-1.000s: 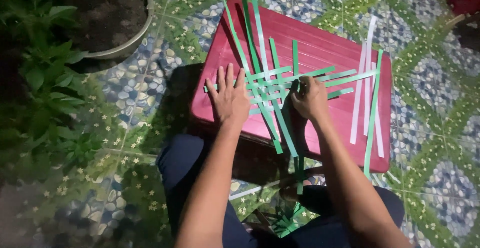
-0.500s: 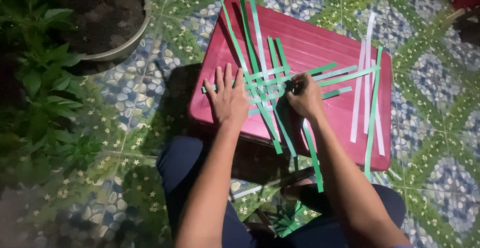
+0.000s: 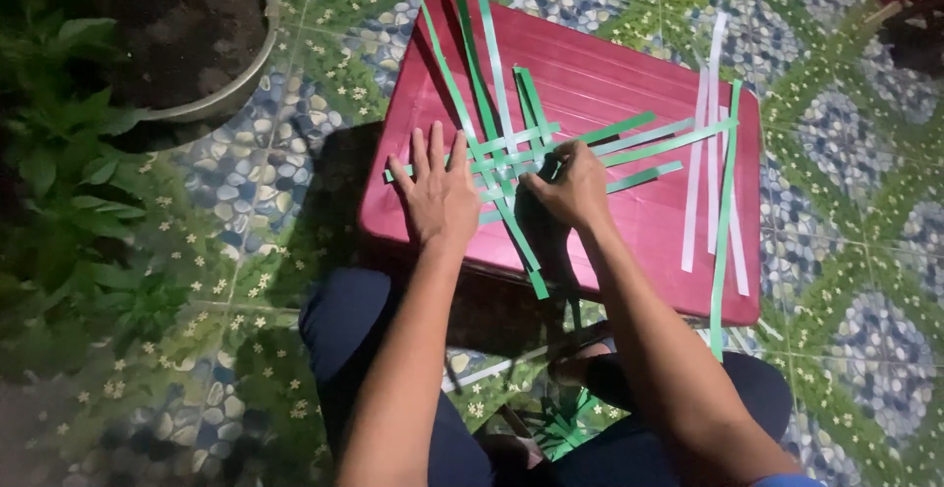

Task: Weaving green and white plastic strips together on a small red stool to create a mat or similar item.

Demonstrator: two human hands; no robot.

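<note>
The right hand is covering the crossing of the green strips, so its fingertips' grip is staying unreadable. Below it, strip ends are disappearing behind the red stool edge.

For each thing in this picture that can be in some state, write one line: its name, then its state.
Left hand: flat, fingers spread, pressing the strips.
Right hand: closed, pinching a strip.
Woven strips: crossed, partly interlaced.
Loose strips: lying unwoven, overhanging the near edge.
Red stool: upright, bearing the strips.
Plant pot: upright, holding soil.
</note>
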